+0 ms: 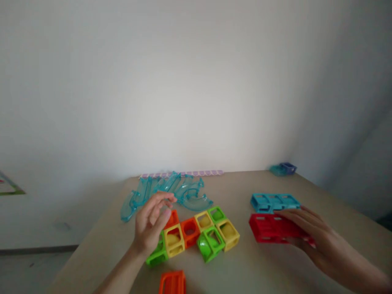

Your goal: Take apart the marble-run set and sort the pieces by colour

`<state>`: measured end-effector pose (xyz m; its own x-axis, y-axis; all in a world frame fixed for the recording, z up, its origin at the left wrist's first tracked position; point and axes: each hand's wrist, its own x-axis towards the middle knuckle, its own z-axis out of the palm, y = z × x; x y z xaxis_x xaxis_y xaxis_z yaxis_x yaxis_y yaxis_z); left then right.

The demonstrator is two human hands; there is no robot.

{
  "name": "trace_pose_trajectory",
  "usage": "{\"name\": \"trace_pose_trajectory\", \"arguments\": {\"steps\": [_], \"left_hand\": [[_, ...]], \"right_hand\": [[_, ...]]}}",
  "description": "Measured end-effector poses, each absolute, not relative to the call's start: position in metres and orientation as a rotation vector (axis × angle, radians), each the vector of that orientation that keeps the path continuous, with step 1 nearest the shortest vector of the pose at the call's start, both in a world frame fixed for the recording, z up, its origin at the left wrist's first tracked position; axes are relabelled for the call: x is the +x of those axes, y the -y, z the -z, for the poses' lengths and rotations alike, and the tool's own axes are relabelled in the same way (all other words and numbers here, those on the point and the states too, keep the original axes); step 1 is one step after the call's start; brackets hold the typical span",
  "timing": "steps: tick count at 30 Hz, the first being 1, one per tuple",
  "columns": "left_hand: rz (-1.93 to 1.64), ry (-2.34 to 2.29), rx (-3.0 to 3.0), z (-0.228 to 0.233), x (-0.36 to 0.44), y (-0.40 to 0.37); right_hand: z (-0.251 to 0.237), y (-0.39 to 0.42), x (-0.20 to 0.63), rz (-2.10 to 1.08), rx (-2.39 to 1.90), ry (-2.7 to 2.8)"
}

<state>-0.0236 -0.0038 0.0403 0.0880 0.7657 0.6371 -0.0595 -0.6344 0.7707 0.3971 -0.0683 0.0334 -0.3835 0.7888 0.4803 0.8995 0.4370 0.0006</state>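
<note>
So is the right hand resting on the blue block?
No, the right hand lies on the long red block; the blue block sits just behind it, untouched.

We find no readable text, label, brand or number on anything in front of us.

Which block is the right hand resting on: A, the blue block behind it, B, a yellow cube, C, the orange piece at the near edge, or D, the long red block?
D: the right hand lies flat over the long red block, with the blue block untouched behind it.
</note>
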Motion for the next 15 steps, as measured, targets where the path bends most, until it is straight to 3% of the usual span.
{"name": "trace_pose_trajectory", "arguments": {"steps": [6,15], "left_hand": [[-1.669,-0.753,1.624,-0.035,-0.027,-0.002],[-1.755,-0.809,1.549,-0.036,-0.031,-0.005]], "right_hand": [[-0.015,0.079,0.454,0.286,-1.631,2.346],[-0.026,0.066,0.395,0.446,-1.705,2.243]]}}
